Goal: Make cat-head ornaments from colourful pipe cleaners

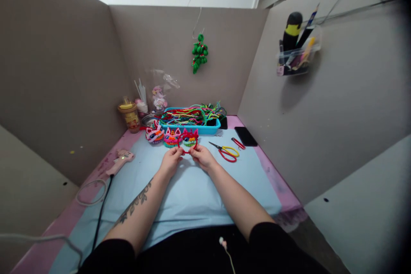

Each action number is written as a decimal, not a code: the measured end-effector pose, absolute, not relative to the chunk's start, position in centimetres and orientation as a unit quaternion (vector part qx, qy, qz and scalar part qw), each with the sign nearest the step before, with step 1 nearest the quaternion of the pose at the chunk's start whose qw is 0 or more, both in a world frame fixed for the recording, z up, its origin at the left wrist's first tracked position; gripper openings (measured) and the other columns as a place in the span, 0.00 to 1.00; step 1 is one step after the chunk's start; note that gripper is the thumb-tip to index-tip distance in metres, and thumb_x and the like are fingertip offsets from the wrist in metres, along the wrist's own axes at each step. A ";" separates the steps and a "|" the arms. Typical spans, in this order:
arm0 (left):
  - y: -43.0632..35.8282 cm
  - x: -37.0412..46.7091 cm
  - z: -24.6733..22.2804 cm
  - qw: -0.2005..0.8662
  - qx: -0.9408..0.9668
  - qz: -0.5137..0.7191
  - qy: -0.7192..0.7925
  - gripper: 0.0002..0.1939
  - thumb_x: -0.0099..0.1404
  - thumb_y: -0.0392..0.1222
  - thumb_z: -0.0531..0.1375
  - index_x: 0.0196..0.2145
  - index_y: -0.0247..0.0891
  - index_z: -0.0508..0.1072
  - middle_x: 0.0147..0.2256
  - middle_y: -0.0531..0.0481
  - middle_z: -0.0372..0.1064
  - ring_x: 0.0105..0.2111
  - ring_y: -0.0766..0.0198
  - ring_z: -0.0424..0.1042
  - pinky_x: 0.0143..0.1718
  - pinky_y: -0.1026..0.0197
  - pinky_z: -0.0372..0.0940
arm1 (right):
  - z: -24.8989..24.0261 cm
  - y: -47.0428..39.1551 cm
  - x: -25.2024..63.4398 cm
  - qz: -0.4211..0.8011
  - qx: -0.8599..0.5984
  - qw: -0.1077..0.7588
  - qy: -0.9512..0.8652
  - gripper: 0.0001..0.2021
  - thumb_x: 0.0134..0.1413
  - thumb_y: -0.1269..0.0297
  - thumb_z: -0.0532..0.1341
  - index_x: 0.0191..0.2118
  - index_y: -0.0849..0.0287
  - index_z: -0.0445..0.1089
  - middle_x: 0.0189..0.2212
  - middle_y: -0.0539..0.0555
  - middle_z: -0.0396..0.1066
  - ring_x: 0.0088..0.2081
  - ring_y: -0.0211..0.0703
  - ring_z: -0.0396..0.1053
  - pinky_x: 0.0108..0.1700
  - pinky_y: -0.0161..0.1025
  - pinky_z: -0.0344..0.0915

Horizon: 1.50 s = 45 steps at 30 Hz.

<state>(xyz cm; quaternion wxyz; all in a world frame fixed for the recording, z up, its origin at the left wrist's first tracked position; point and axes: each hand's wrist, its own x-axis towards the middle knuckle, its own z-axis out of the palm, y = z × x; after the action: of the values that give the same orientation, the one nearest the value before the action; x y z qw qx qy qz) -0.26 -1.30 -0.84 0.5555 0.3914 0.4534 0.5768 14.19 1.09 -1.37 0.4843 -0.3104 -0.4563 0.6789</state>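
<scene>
A thin red loop [178, 138], which looks like pipe cleaner, stands upright between my hands near the table's middle. My left hand [173, 157] pinches its lower left side. On its lower right side, the fingers of my right hand [201, 155] are closed. Just behind the loop sit three colourful fuzzy figures: a pink and white one [154, 134], a pink one with an orange top [172, 137], and a red, yellow and green one [189, 138], seen partly through the loop. Red and yellow handled scissors [228, 152] lie to the right of my right hand.
A blue tray [205, 129] of coloured stems stands at the back. Pink glue gun [120, 160] and its cable lie left, below a lidded cup [130, 115]. A red cutter [238, 143] and black phone [245, 136] lie right. Grey partitions surround the table.
</scene>
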 end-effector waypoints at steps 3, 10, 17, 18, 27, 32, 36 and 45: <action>-1.4 -0.3 -0.6 0.565 0.397 0.570 0.445 0.17 0.46 0.52 0.66 0.23 0.36 0.68 0.24 0.54 0.66 0.25 0.69 0.63 0.27 0.68 0.57 | -1.2 1.1 14.2 0.675 -0.310 0.482 -0.465 0.20 0.29 0.53 0.70 0.25 0.62 0.66 0.17 0.44 0.60 0.17 0.27 0.50 0.20 0.31 0.43; -1.8 -0.4 0.0 0.557 0.413 0.550 0.466 0.16 0.47 0.52 0.65 0.24 0.36 0.69 0.25 0.53 0.66 0.27 0.68 0.64 0.26 0.68 0.56 | -1.3 1.2 14.5 0.664 -0.311 0.484 -0.477 0.18 0.32 0.53 0.69 0.26 0.61 0.67 0.17 0.44 0.59 0.18 0.28 0.49 0.21 0.32 0.43; -1.6 -0.8 0.0 0.566 0.410 0.559 0.446 0.17 0.46 0.52 0.66 0.27 0.36 0.70 0.30 0.49 0.69 0.26 0.69 0.63 0.22 0.70 0.53 | -1.0 1.3 15.0 0.699 -0.285 0.485 -0.442 0.18 0.34 0.51 0.68 0.28 0.59 0.69 0.17 0.46 0.58 0.20 0.31 0.51 0.21 0.32 0.42; -1.6 -0.8 0.0 0.572 0.406 0.560 0.440 0.17 0.46 0.52 0.66 0.27 0.35 0.70 0.31 0.48 0.70 0.26 0.70 0.62 0.22 0.70 0.53 | -0.9 1.3 15.0 0.699 -0.285 0.487 -0.438 0.18 0.33 0.51 0.68 0.27 0.59 0.68 0.17 0.46 0.58 0.20 0.31 0.51 0.21 0.31 0.42; -1.6 -0.8 0.1 0.600 0.388 0.588 0.379 0.18 0.46 0.50 0.67 0.26 0.35 0.66 0.26 0.53 0.66 0.17 0.77 0.50 0.17 0.70 0.44 | -1.5 1.4 14.6 0.688 -0.285 0.489 -0.454 0.19 0.32 0.49 0.69 0.25 0.60 0.67 0.16 0.46 0.57 0.19 0.31 0.49 0.22 0.32 0.43; -1.3 -1.1 -0.1 0.598 0.392 0.583 0.386 0.19 0.46 0.51 0.67 0.26 0.34 0.66 0.25 0.53 0.64 0.17 0.77 0.49 0.17 0.70 0.44 | -1.1 1.1 14.9 0.695 -0.275 0.481 -0.458 0.19 0.33 0.50 0.69 0.26 0.60 0.68 0.17 0.47 0.58 0.20 0.32 0.51 0.22 0.32 0.44; -1.4 -1.5 0.2 0.616 0.377 0.579 0.379 0.19 0.46 0.50 0.67 0.30 0.35 0.68 0.25 0.55 0.63 0.17 0.77 0.50 0.17 0.70 0.45 | -0.9 1.1 15.4 0.727 -0.265 0.469 -0.425 0.19 0.36 0.48 0.66 0.29 0.60 0.70 0.23 0.51 0.63 0.23 0.33 0.55 0.21 0.31 0.44; -1.7 -1.6 0.5 0.675 0.378 0.506 0.381 0.12 0.48 0.44 0.66 0.26 0.33 0.70 0.20 0.54 0.61 0.17 0.76 0.53 0.17 0.69 0.45 | -1.5 1.5 14.9 0.722 -0.285 0.502 -0.382 0.14 0.39 0.55 0.65 0.21 0.62 0.68 0.19 0.50 0.63 0.21 0.32 0.55 0.21 0.32 0.48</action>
<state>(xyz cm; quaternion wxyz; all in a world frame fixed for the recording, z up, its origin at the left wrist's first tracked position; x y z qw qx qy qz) -1.55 -1.74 0.55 0.6748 0.3783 0.3809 0.5064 14.92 1.49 -1.51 0.5022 -0.2846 -0.3821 0.7216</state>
